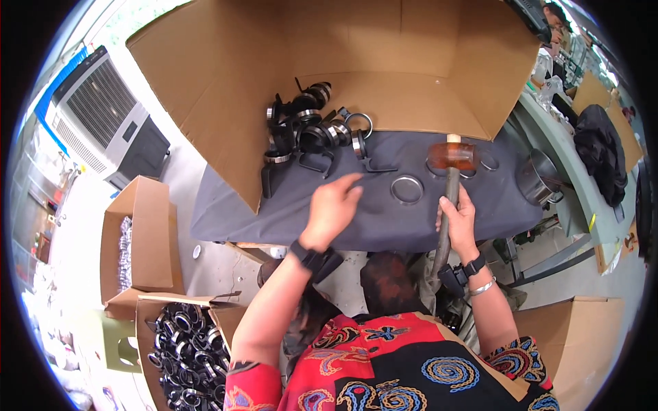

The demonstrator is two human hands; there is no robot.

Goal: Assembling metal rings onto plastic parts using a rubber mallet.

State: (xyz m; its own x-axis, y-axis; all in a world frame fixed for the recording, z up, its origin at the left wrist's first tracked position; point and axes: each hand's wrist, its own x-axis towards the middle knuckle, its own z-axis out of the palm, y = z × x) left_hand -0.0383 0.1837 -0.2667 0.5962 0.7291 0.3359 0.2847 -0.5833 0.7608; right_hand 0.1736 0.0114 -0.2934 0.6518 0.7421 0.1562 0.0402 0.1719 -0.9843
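My right hand (458, 222) is wrapped round the grey handle of a mallet (453, 157) with an amber-brown head. The mallet stands head-up over the cloth-covered table, partly hiding a metal ring behind it. A silver metal ring (407, 190) lies flat between my hands. My left hand (332, 209) reaches over the table with fingers apart and nothing visible in them. Just beyond its fingertips is a black handled piece with a silver band (362, 151). Farther left sits a pile of similar black handled pieces (301, 130). Another metal ring (488, 162) lies right of the mallet head.
A large open cardboard box (384, 41) encloses the table's far side. A metal pot (537, 177) stands at the right edge. At lower left, a carton (147, 342) holds many black banded pieces. Beyond are another carton (147, 240) and an air cooler (103, 113).
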